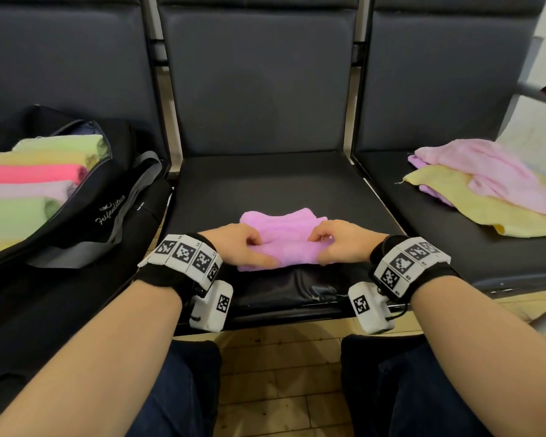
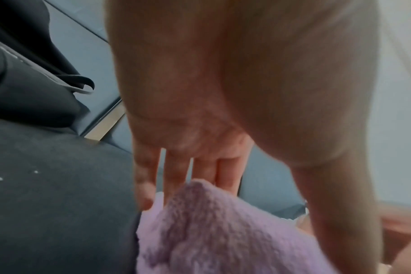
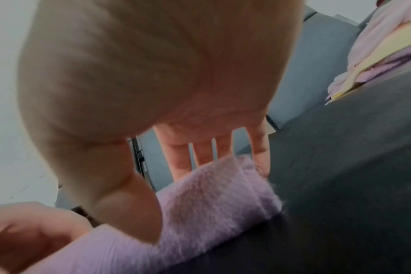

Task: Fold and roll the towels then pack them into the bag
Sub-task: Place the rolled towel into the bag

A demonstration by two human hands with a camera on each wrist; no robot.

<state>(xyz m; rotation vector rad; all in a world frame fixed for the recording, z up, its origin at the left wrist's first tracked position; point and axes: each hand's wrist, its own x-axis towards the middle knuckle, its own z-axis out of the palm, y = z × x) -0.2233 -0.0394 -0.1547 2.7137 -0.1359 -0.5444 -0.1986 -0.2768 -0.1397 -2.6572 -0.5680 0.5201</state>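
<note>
Fingers point(image 1: 252, 239) curled over purple towel point(image 1: 284, 244) — thumbs beneath.

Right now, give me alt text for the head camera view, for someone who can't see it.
Both hands, left hand and right hand, grip a folded purple towel on the middle seat of a dark bench. An open black bag of rolled towels sits left; a pile of loose towels lies right.
</note>
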